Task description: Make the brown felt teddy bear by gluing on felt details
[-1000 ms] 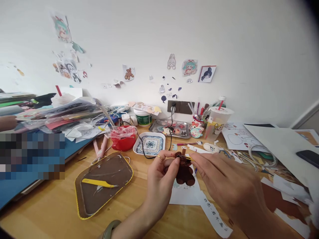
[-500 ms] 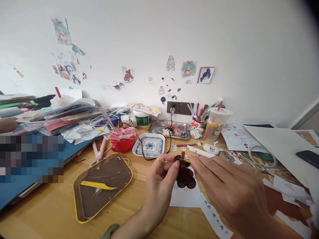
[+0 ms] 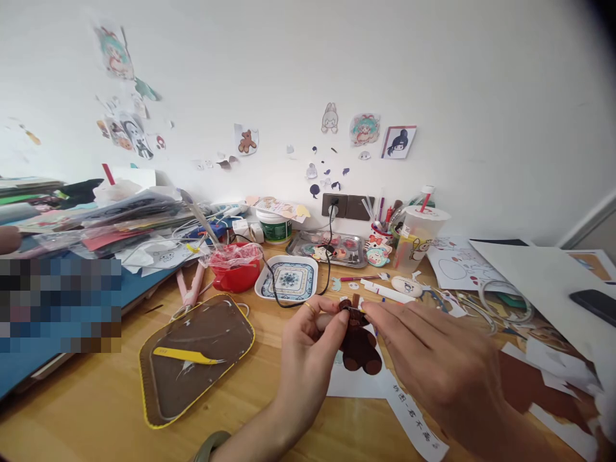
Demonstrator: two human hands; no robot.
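Note:
My left hand (image 3: 308,350) pinches the head end of a dark brown bear cutout (image 3: 360,351) between thumb and fingers. The bear's body with its lighter foot patches hangs below my fingertips. Over the head, my right hand (image 3: 437,359) is closed on thin tweezers (image 3: 357,310); only a metal tip and a bit of yellow show, the rest lies behind my fingers. A small brown strip (image 3: 355,299) stands up beside the head. White paper (image 3: 356,384) lies on the table under the bear.
To the left, a brown tray (image 3: 202,385) with a yellow rim holds yellow tweezers (image 3: 185,355). Behind stand a red bowl (image 3: 235,276), a patterned white tray (image 3: 289,280) and a drink cup (image 3: 418,239). Paper scraps (image 3: 553,366) spread at the right.
The bear has tilted slightly, its lower body swinging a little down and right. Both hands stay close together at its head. The view has shifted slightly.

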